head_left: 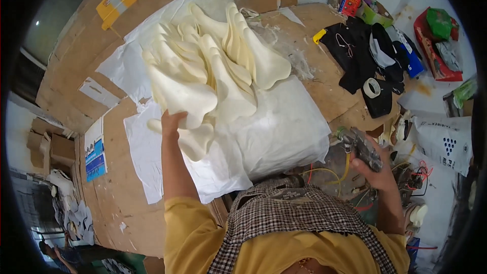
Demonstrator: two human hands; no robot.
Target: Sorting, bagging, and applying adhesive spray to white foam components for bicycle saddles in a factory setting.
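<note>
Stacks of cream, curved moulded foam pieces lie fanned in several rows on a white-wrapped slab. At the stack's near left edge, my left hand is closed on a foam piece; its fingertips are partly hidden by the foam. To the right, apart from the slab, my right hand is wrapped round a dark grey spray gun with a yellow hose at its front end. The gun's nozzle end points left, toward the slab.
Black cloth and a tape roll lie on the cardboard-covered table at the far right. Beyond are a red-and-green bag and a white sack. Loose hoses hang near my waist. Another person is at the lower left.
</note>
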